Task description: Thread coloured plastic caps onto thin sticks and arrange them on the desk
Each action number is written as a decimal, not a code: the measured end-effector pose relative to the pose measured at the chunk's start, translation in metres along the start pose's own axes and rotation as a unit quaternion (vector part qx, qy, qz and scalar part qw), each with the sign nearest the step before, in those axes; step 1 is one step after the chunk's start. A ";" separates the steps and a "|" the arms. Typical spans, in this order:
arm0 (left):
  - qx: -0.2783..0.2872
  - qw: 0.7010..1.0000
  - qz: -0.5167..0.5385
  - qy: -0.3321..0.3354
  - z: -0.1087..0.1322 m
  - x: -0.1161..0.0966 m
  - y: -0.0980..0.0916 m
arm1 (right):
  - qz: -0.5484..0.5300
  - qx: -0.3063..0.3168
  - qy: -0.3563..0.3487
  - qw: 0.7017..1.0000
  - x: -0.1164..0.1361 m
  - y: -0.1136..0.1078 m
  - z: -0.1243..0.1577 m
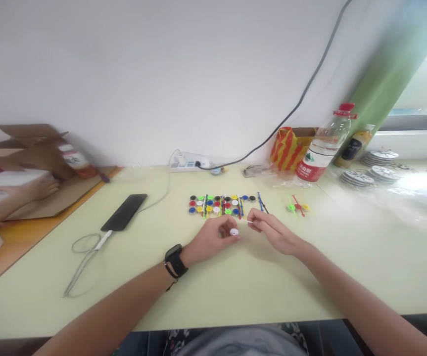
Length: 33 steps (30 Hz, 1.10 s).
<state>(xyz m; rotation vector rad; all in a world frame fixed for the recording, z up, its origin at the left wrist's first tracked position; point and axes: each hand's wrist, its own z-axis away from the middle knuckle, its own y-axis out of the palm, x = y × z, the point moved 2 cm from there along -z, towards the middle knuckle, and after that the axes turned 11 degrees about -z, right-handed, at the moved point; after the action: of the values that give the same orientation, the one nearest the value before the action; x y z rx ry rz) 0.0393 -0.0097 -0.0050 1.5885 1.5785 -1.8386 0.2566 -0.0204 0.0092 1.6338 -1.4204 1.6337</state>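
My left hand [210, 238] pinches a small white round piece [234, 232] between thumb and fingers, just above the table [213, 296]. To its right, my right hand [272, 231] grips a thin white stick-like pointer [247, 221], whose free end reaches toward the left hand. Beyond both hands lie rows of small round pieces [217, 203] in several colours, with coloured arrow-shaped pointers [240, 206] between them. A blue arrow pointer [260, 201] rests at the right end of the rows. Farther right is a red arrow pointer [298, 205] between green and yellow pieces.
At left lies a black phone [124, 212] with a white cable [104, 241]. A power strip [189, 164] sits by the wall. A large water bottle [320, 148], a striped bag [289, 150] and stacked discs [357, 178] stand right. Another person's hand [37, 190] is near cardboard [55, 198].
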 end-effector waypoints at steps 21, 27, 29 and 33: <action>0.035 0.993 0.110 0.008 -0.002 -0.010 -0.003 | -0.057 -0.029 -0.051 0.997 -0.001 0.025 -0.002; 0.017 0.993 0.112 0.013 -0.002 -0.010 0.000 | -0.086 -0.033 -0.052 0.994 0.000 0.023 -0.004; -0.002 0.995 0.100 0.015 -0.002 -0.009 -0.001 | -0.081 -0.035 -0.043 0.995 -0.001 0.022 -0.005; -0.048 0.998 0.029 0.030 -0.002 -0.004 -0.004 | -0.098 -0.007 0.012 0.995 -0.007 0.018 -0.005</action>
<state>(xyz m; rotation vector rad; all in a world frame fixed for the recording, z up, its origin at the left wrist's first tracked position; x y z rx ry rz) 0.0389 -0.0081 0.0012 1.6421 1.6022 -1.6736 0.2404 -0.0205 -0.0019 1.6806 -1.2150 1.5234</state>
